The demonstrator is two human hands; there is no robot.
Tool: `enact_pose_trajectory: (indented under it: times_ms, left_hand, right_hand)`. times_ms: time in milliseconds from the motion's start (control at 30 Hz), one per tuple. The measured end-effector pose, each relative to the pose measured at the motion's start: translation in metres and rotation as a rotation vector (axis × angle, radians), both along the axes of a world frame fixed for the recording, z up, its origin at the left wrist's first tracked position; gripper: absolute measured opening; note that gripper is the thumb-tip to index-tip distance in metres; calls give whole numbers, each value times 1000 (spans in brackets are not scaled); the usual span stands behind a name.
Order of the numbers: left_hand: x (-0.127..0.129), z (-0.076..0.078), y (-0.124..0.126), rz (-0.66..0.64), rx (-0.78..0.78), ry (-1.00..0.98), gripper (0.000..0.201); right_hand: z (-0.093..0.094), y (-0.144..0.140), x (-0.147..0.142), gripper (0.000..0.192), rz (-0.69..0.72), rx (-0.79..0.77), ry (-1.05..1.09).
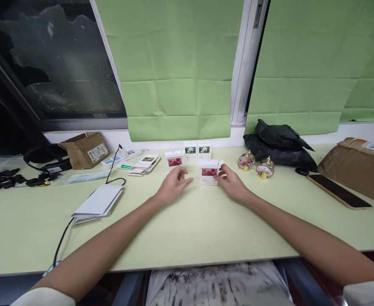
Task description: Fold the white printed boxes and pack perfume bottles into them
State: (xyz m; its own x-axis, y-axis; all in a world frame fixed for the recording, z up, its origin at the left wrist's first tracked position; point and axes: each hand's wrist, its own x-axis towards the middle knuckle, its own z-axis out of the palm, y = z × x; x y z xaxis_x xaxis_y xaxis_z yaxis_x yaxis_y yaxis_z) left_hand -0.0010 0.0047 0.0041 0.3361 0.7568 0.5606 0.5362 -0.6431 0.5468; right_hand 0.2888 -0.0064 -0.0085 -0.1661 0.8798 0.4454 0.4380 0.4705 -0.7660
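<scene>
A small white box with a red flower picture stands on the pale green table, its top flap open. My right hand holds it at its right side. My left hand hovers just left of it, fingers apart, touching nothing. Behind stand another red-picture box with its flap up and two white boxes with green pictures. Two small glass jars with yellow tags lie to the right.
Black plastic bags sit by the window. A dark phone and a brown parcel lie at right. Leaflets, a white booklet, a black cable, a torn cardboard box and black gear occupy the left.
</scene>
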Motion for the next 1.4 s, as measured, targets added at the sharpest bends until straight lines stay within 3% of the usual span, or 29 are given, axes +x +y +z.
enact_pose_trajectory:
  times_ms: [67,133,267,367,467,600,767,1400]
  left_hand:
    - [-5,1,8,188,136,-101,28]
    - [-11,1,19,360,226,-209,41]
    - [-24,-8,43,510,186,-306,78]
    - [-31,-20,60,423,-74,-379,94]
    - [-35,-28,71,241,-294,-424,81]
    - [-35,-30,74,108,-338,-390,52]
    - [-30,-27,68,-73,-365,-306,53]
    - [-24,-30,66,14,-336,-188,48]
  right_hand:
    - [-4,11,8,26,-83,20,-20]
    - [-8,21,15,28,-139,30,-31]
    - [-14,35,24,40,-144,-29,40]
    - [-19,41,25,45,-140,-65,56]
    - [-22,45,23,45,-121,-75,55]
    - [-24,47,22,45,-102,-79,65]
    - [-25,49,23,36,-81,-85,68]
    - [-30,56,26,29,-34,-119,23]
